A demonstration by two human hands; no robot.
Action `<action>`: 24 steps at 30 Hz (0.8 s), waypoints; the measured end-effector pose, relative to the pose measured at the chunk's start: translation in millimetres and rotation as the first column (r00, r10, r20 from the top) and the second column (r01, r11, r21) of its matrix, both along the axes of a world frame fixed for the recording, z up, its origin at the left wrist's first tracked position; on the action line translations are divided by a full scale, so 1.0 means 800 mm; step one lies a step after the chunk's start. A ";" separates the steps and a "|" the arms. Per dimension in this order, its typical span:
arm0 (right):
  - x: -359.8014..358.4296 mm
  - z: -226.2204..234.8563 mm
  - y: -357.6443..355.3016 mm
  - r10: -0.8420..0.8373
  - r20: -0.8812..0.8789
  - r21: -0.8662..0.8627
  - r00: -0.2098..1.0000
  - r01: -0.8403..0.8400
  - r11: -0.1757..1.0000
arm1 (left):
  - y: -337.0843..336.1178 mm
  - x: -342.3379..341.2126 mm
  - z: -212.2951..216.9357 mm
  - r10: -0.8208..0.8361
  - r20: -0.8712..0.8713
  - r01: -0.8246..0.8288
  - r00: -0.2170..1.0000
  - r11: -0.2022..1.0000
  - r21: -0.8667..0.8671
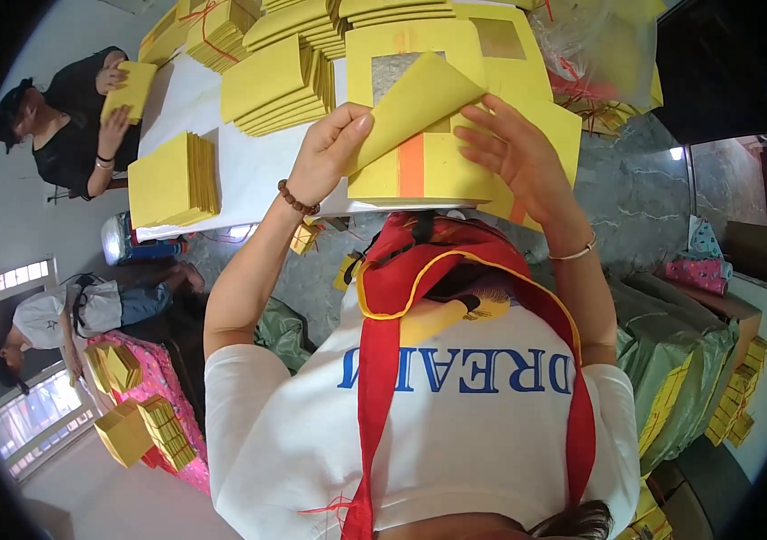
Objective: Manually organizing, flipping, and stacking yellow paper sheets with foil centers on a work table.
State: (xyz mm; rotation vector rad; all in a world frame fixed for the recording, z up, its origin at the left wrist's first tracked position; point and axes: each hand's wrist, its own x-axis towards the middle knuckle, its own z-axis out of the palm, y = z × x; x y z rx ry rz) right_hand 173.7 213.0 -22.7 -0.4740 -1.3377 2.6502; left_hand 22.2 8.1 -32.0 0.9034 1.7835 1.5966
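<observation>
My left hand pinches the left end of a folded yellow paper sheet, thumb on top. The sheet is tilted, its far corner raised. At its right end is my right hand, fingers spread and one fingertip by the sheet's corner; whether it touches cannot be made out. Beneath lie larger yellow sheets, one with an orange stripe and a silvery grey square, partly covered by the folded sheet.
Folded yellow paper stacks and an upright stack stand on the white table. A clear plastic bag is at the far right. A person holds yellow paper at left; another is by a pink-covered table.
</observation>
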 end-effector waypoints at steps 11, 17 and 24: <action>-0.040 0.001 -0.020 -0.200 -0.105 -0.119 0.974 0.187 0.975 | -0.002 -0.009 0.011 -0.176 0.028 0.176 0.984 0.984 0.029; -0.046 0.012 -0.048 -0.110 -0.201 -0.039 0.973 0.104 0.994 | 0.035 -0.014 0.034 -0.029 0.315 0.050 0.949 0.997 -0.061; -0.050 -0.007 -0.058 -0.056 -0.266 0.359 0.962 0.153 0.920 | 0.070 -0.003 0.044 0.046 0.175 -0.020 0.984 0.989 -0.144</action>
